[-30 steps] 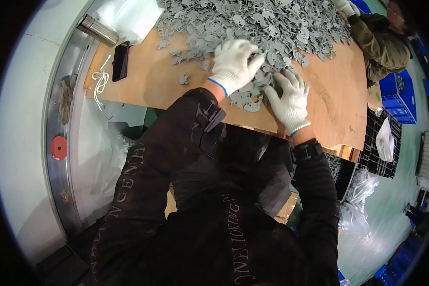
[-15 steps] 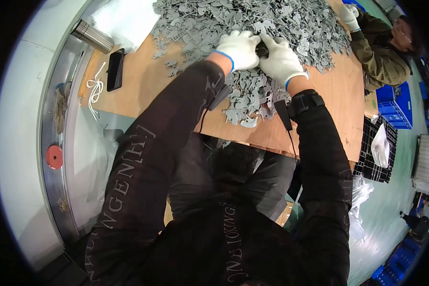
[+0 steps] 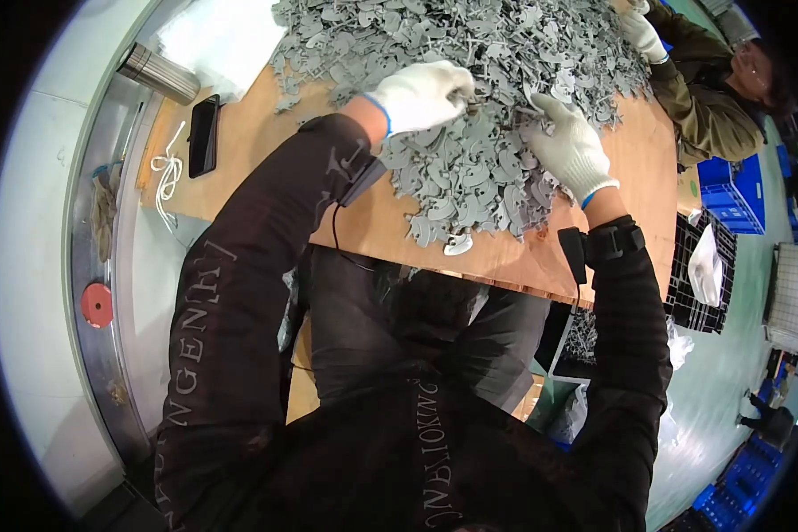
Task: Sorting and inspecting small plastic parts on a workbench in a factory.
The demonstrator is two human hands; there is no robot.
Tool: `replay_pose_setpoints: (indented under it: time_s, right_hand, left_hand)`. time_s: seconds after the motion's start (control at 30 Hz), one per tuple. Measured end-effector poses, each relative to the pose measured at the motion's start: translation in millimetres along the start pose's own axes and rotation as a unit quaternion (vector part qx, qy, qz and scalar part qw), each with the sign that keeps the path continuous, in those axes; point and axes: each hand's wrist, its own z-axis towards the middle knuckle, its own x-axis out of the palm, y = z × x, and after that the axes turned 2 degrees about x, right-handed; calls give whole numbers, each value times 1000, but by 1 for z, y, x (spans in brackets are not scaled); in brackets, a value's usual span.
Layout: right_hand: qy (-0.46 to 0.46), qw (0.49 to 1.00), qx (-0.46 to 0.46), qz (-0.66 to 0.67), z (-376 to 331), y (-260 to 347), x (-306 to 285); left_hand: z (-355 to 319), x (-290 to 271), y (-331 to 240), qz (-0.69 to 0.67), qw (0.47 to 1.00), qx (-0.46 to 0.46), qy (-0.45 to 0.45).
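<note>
Grey flat parts (image 3: 457, 191), heaped on the table (image 3: 634, 191), spreading toward its near edge. Left hand (image 3: 424, 97): gloved, fingers curled, grip indeterminable. Right hand (image 3: 572, 152): gloved, thumb and fingers parted.

On a wooden table (image 3: 625, 217) lay a heap of grey flat parts (image 3: 470, 182). The white-gloved left hand (image 3: 424, 96) was over the heap with its fingers curled; whether it held a part was not visible. The right hand (image 3: 572, 152), also gloved, was at the heap's right side, its thumb apart from the fingers. On the left lay a black phone (image 3: 204, 136); far right was a co-worker (image 3: 709, 115).
</note>
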Motion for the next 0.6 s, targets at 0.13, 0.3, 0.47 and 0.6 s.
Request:
replay_pose_setpoints:
  time_s: [0.13,0.3,0.47,0.6]
  right_hand:
    - [-87,988,-92,-90,19,26,3]
    - [-158,937,-244,-192,75,54,32]
    - [-117,936,-168,-286,88,90,44]
    - [-5,967,-169,-189,92,88,32]
  left_hand:
    - [-8,4,30,-196,968,-108,-118]
    - [-13,12,55,-617,736,-136,-243]
    - [-41,1,75,-758,617,-118,-174]
    - [-47,-3,75,-799,560,-135,-174]
